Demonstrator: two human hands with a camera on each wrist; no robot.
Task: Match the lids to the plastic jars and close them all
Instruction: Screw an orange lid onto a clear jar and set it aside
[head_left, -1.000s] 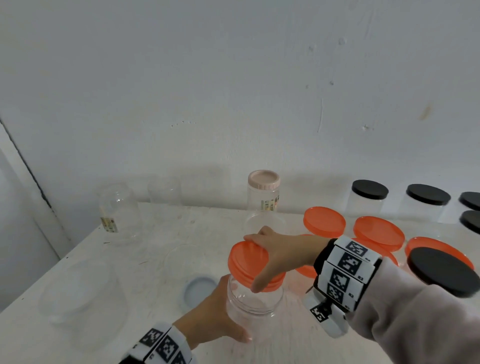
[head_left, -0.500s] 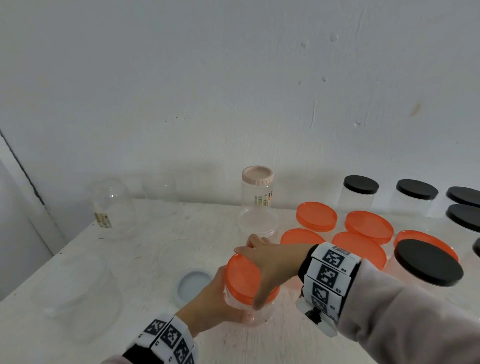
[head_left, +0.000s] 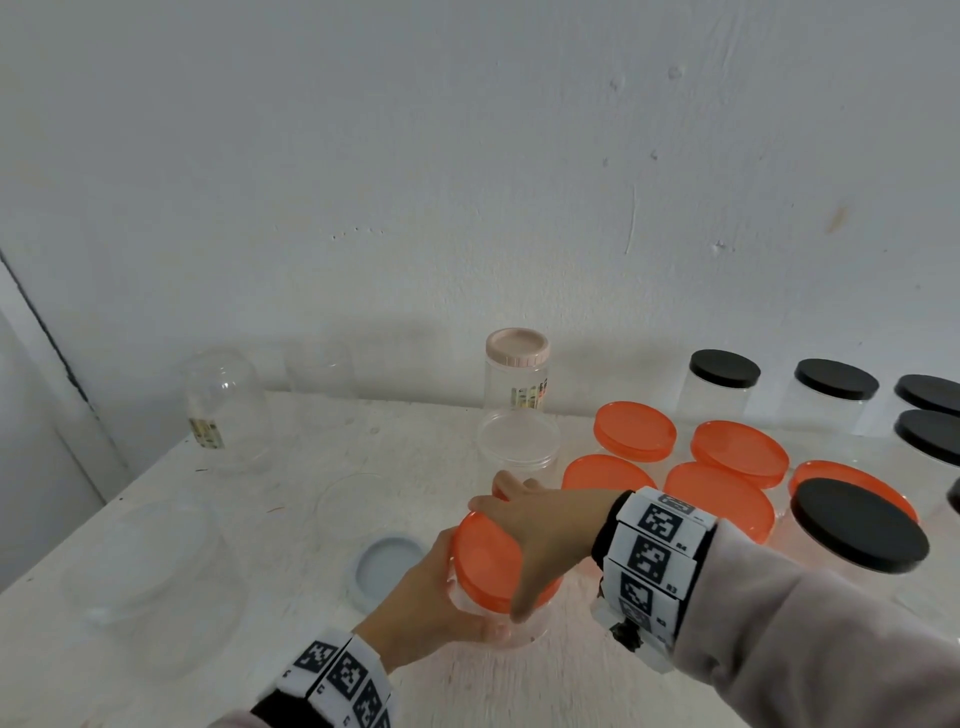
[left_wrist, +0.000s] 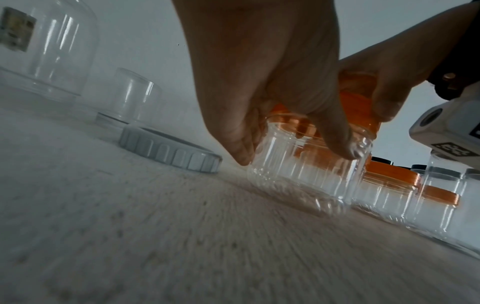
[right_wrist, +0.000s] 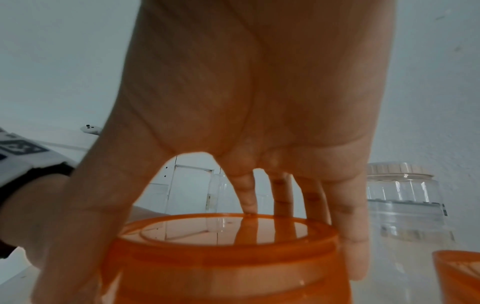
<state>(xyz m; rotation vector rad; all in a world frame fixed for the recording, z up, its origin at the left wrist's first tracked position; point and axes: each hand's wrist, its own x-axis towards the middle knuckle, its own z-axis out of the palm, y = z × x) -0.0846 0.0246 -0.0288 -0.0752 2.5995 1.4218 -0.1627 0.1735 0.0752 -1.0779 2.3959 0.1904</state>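
Note:
A clear ribbed plastic jar stands on the white table, capped by an orange lid. My left hand grips the jar's side from the left. My right hand arches over the lid from the right, thumb and fingers curled round its rim. A loose grey lid lies flat just left of the jar. Open clear jars stand further off: one behind the hands, a tall one with a label at the back left.
Several orange-lidded jars crowd the right, with black-lidded jars behind and beside them. A pink-lidded jar stands by the wall. A wide clear container sits at the near left, close to the table's left edge.
The jar with the orange lid has come down and nearer between both hands. My right hand has kept its grasp on the lid, and the left hand stays on the jar's side.

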